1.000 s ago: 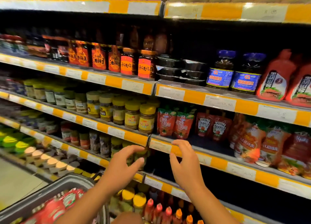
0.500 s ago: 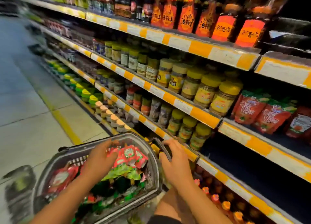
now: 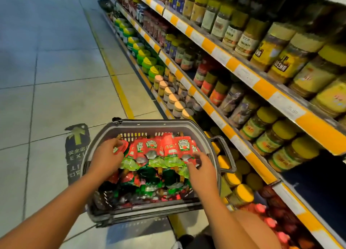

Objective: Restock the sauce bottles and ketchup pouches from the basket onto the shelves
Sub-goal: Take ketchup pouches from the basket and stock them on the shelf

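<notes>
Flanking basket, tiled floor, shelves

"HEINZ" stands on the white label of the red ketchup pouches in the basket. The dark floor sticker (with a green arrow above) reads "EXI", its last letter hidden by the basket. Shelf price tags and jar labels are too blurred to read.
</notes>
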Tool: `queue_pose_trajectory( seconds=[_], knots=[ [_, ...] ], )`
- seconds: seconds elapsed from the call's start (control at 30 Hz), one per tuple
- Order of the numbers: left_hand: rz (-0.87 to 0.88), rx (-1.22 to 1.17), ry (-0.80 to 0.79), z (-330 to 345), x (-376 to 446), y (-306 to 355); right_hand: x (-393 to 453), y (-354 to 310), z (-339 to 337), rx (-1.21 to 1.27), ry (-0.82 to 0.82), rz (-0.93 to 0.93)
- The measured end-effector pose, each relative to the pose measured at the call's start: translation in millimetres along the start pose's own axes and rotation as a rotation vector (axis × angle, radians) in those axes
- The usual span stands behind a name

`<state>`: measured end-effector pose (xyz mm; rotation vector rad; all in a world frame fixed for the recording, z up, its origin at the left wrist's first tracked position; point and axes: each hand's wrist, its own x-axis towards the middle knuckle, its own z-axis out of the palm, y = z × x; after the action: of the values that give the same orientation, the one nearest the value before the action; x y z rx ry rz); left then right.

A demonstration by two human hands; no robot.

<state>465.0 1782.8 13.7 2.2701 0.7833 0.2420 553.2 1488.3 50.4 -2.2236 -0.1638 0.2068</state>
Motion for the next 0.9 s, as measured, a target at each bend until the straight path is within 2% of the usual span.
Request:
queue_pose_trajectory(
  seconds=[0.23, 0.33, 0.57, 0.7, 0.9],
  knots=[
    [-0.017, 0.133, -0.03, 11, 13, -32, 41, 20, 26, -0.014, -0.041, 0.055],
    [-0.079, 0.156, -0.014, 21, 15, -38, 57, 29, 36, -0.043, -0.06, 0.062],
    [-0.132, 0.056, 0.079, 30, 16, -48, 88, 52, 48, -0.164, -0.104, 0.057],
    [-0.093, 0.078, 0.075, 30, 14, -47, 99, 60, 53, -0.245, -0.117, 0.054],
    [-0.058, 0.099, 0.04, 29, 16, -50, 106, 60, 53, -0.265, -0.034, 0.048]
  ],
)
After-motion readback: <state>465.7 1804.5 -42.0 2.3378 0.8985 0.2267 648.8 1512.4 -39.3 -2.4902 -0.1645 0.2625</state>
